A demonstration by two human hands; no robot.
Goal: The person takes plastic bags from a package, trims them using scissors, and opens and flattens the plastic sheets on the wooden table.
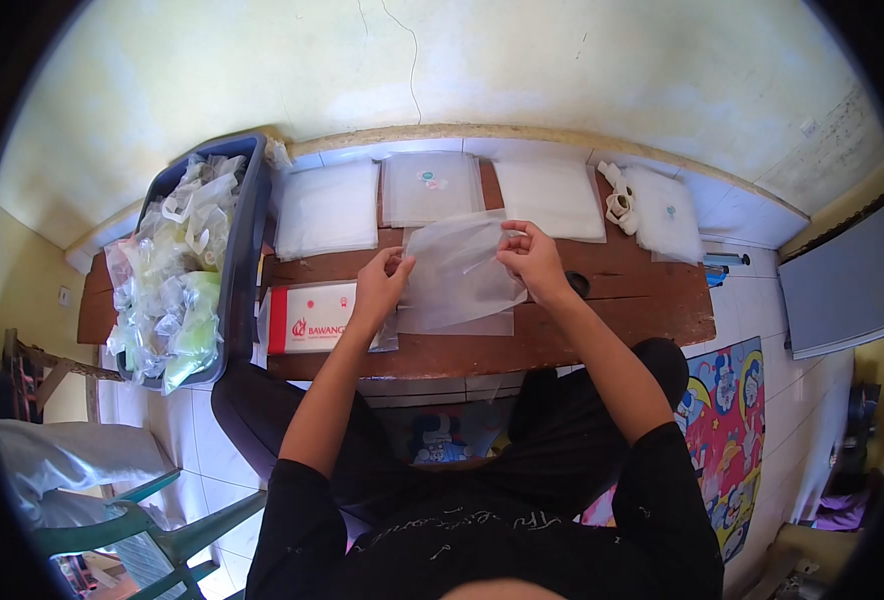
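Head view: your left hand [383, 283] has its thumb and fingers closed on the left edge of a clear plastic bag [460, 278], and your right hand [536, 264] pinches its right side near the far corner. The bag is spread over the middle of the brown table [647, 288], with another clear sheet [467, 323] showing past its near edge. A red-and-white packet [308, 327] lies near left; a dark bin [246, 232] stands at the left.

The room [262, 60] is suggesting a home. A cartoon-print mat [728, 432] is lying on white floor tiles [802, 400]; a green plastic chair [177, 543] is standing near a wooden table [647, 312].
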